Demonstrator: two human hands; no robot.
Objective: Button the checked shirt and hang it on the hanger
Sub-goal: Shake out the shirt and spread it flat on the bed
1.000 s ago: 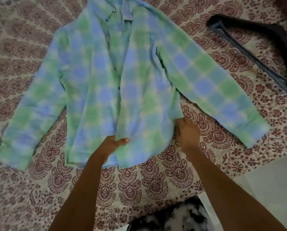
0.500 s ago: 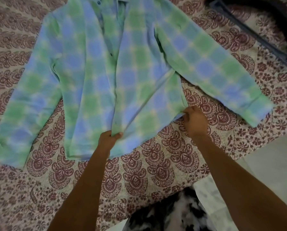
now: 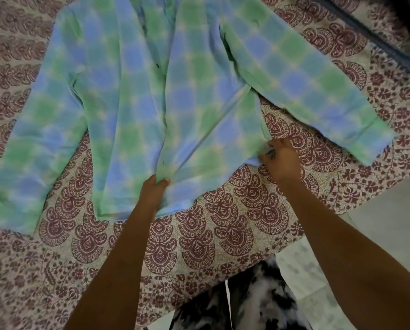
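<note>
The green and blue checked shirt (image 3: 132,96) lies front up on the patterned bedspread (image 3: 199,246), sleeves spread to both sides. My left hand (image 3: 154,189) pinches the front placket edge near the hem. At the hem's right side corner, my right hand (image 3: 282,160) grips the fabric. The cloth between the two hands is pulled taut. A dark hanger (image 3: 377,39) lies at the top right, partly cut off by the frame's edge. The collar is out of view.
The bed's edge runs diagonally at lower right, with pale floor (image 3: 389,222) beyond it. Black and white patterned clothing (image 3: 246,301) shows at the bottom, between my arms.
Both hands have moved up the view while keeping hold of the hem. My right hand pulled its corner outward to the right, flattening the front panel. The view tilted, so collar and hanger slid upward.
</note>
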